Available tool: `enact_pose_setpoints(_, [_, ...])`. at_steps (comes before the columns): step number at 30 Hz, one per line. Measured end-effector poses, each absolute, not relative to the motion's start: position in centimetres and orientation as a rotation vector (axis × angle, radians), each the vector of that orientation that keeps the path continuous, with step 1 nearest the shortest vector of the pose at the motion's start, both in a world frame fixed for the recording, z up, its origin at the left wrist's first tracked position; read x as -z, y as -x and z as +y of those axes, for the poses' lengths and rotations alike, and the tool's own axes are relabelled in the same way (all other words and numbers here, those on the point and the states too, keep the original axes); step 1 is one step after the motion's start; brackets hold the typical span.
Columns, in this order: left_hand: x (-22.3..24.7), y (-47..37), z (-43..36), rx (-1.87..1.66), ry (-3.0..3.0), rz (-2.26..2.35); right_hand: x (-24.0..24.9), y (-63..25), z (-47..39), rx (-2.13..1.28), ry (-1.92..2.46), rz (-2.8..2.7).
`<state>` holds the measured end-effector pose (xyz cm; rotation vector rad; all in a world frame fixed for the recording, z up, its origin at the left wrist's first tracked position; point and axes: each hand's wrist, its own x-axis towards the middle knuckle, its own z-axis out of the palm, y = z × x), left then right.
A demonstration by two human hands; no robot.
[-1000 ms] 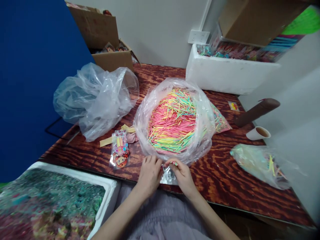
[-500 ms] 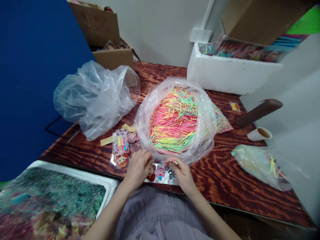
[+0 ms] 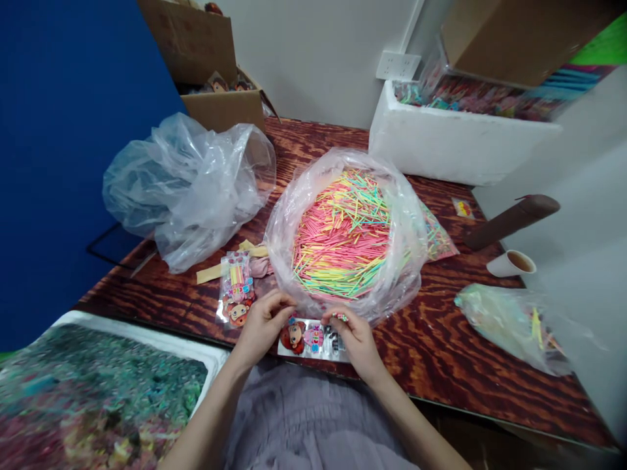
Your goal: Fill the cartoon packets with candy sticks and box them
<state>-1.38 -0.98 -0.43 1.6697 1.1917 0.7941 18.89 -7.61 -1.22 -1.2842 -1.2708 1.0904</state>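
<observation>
A clear and silver packet (image 3: pixel 317 350) with a red-haired cartoon figure lies flat at the table's near edge, between my hands. My left hand (image 3: pixel 260 329) is at its left end, thumb and fingers drawn together in a pinch; whatever is between them is hidden. Several thin coloured sticks (image 3: pixel 339 317) show their ends in my right hand (image 3: pixel 358 341), closed over the packet's right end. Just beyond both hands stands an open plastic bag (image 3: pixel 281 245) full of pink, yellow and green sticks (image 3: pixel 343 241). A filled packet (image 3: pixel 237 294) with a similar figure lies left of it.
Crumpled clear plastic (image 3: pixel 196 189) covers the left of the table, before a cardboard box (image 3: pixel 223 109). A white foam box (image 3: pixel 455 143) stands back right. At right are a brown cylinder (image 3: pixel 514 222), a paper cup (image 3: pixel 502 264) of brown liquid and a plastic bag (image 3: pixel 494 320).
My left hand has shifted slightly left, uncovering the cartoon figure on the packet. My right hand stays nearly in place with the sticks. The view has tilted a little.
</observation>
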Motion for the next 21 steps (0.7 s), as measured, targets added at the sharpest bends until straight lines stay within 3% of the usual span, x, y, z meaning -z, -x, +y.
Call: enact_pose_setpoints(21, [0.8,0.5,-1.6,-1.008,-1.327,1.087,1.5,-18.4,-7.6,-1.092,1.305,-1.267])
